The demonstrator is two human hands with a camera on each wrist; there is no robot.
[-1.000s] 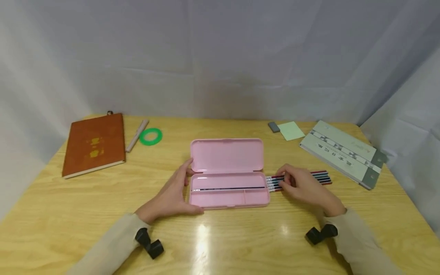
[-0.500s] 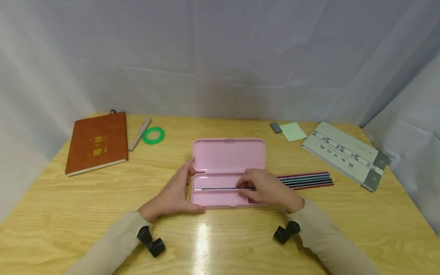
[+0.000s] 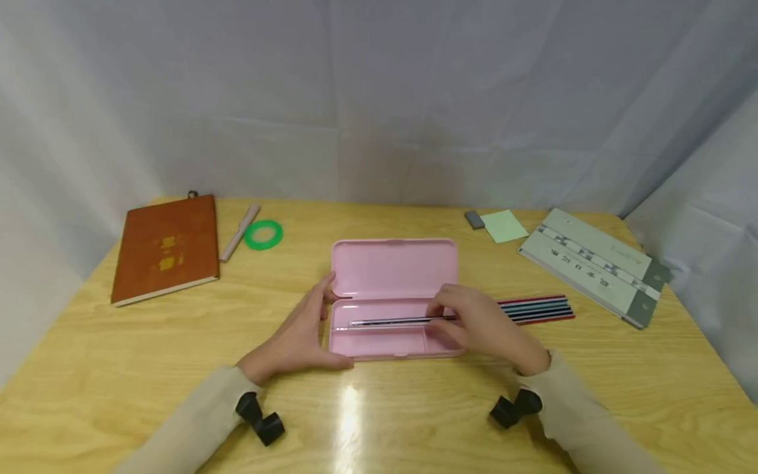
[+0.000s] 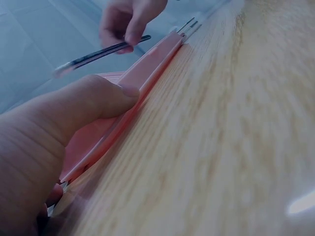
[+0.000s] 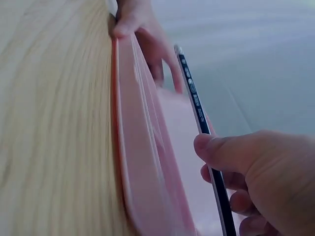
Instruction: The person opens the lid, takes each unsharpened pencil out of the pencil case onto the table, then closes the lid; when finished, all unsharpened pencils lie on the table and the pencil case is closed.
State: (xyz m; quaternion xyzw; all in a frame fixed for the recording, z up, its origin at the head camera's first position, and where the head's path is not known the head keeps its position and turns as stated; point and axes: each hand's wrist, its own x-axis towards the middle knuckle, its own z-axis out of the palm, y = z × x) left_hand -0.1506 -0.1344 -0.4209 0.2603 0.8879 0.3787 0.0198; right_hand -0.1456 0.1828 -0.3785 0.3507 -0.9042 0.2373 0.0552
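A pink pencil case lies opened out on the table, lid laid back, with a divided tray in front. My left hand holds its left end, thumb against the front wall and fingers at the back corner. My right hand pinches a dark pencil between thumb and fingers. In the right wrist view the pencil is raised over the tray, its eraser end pointing toward my left hand. Several more pencils lie side by side on the table, right of the case, partly hidden behind my right hand.
A brown notebook, a pale pen-shaped stick and a green tape ring lie at the back left. At the back right are a grey eraser, pale green sticky notes and a grey-green notebook.
My right hand moved left from the loose pencils into the case, took hold of the pencil lying along the tray and lifted it, shifting slightly right. My left hand stays at the case.
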